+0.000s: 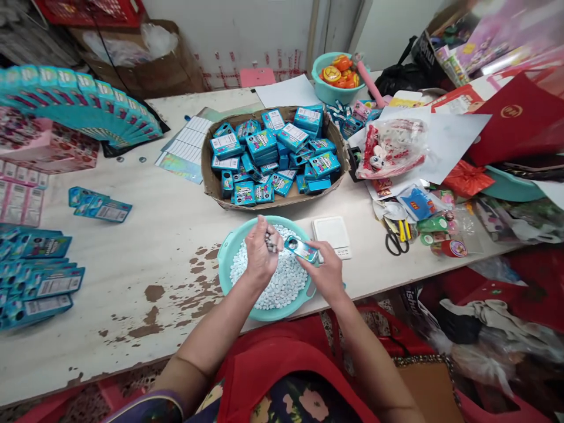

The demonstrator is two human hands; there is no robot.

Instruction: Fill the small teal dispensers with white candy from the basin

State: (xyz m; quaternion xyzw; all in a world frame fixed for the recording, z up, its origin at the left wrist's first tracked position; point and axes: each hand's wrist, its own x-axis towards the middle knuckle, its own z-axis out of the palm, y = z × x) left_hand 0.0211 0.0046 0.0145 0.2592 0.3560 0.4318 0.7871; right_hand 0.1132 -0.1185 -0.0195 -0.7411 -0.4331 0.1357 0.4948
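My left hand (263,249) is curled around a small heap of pale candies (271,239), above a turquoise basin (225,267) filled with small white candies (275,289). Close to its fingers, my right hand (325,267) grips a small blue box (301,249), tilted, with a round hole at the end facing the left hand. Behind the basin stands a cut-down cardboard carton (264,205) holding several blue printed boxes (261,143). A white digital scale (331,234) lies right of the basin.
Blue boxes stand in rows (35,276) and a fanned stack (83,106) at the left. Three or so lie apart (108,210). To the right are black scissors (395,239), a plastic bag (396,147), papers and wrappers. A small basin (337,91) holds orange items.
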